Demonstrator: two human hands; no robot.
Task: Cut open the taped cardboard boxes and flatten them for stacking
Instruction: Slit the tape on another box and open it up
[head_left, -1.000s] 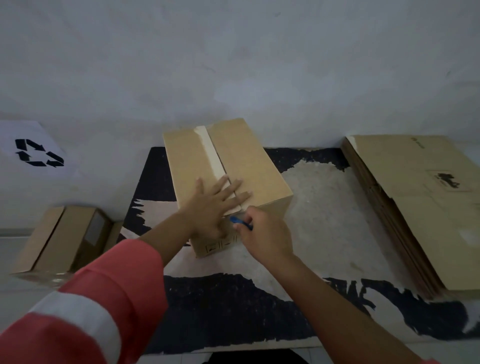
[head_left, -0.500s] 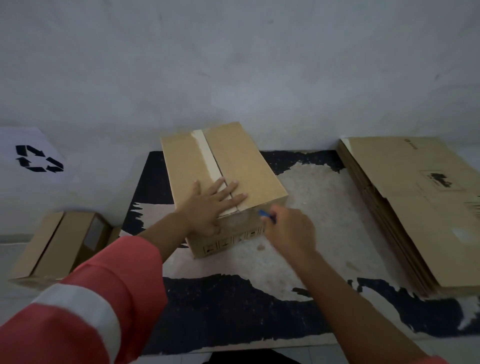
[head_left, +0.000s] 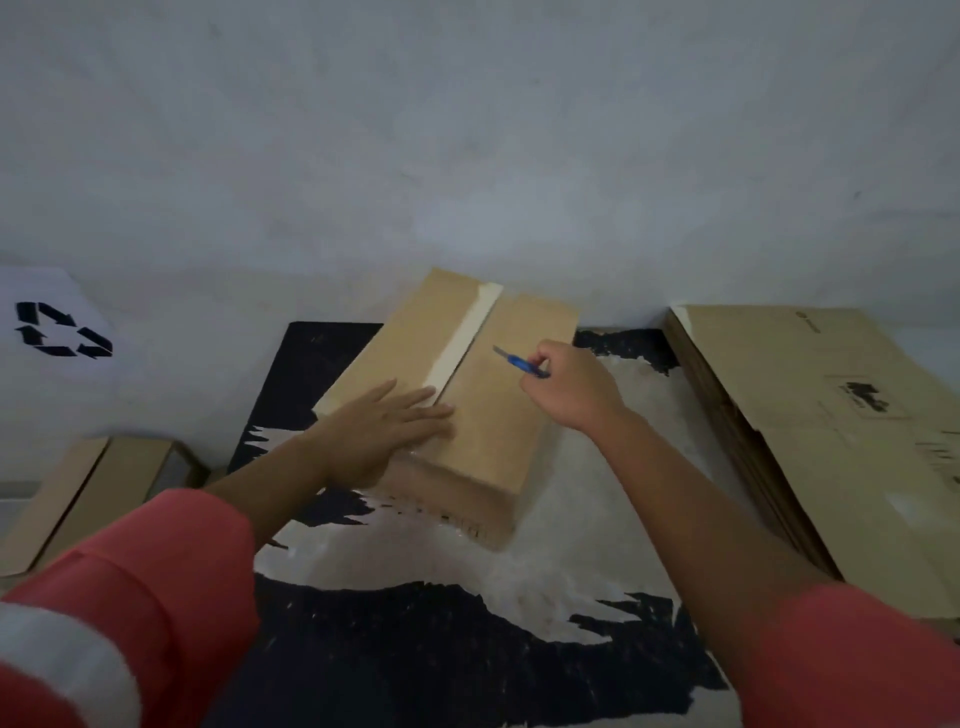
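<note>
1. Straight fingers of the left hand (head_left: 379, 436) are pressed flat on the box (head_left: 498, 426); the blue cutter (head_left: 519, 362) is pinched by the right hand (head_left: 569, 387).
2. The box has been turned mid-desk (head_left: 571, 545), and the cutter raised from its near end to beside the tape (head_left: 462, 338).
3. Slitting the top seam is judged next.

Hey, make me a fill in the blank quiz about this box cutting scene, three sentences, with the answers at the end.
The left hand lies flat on the ____ of the box.
The right hand grips a cutter with a ____ handle.
The flattened cardboard stack lies to the box's ____.
Missing words: top; blue; right.
</note>
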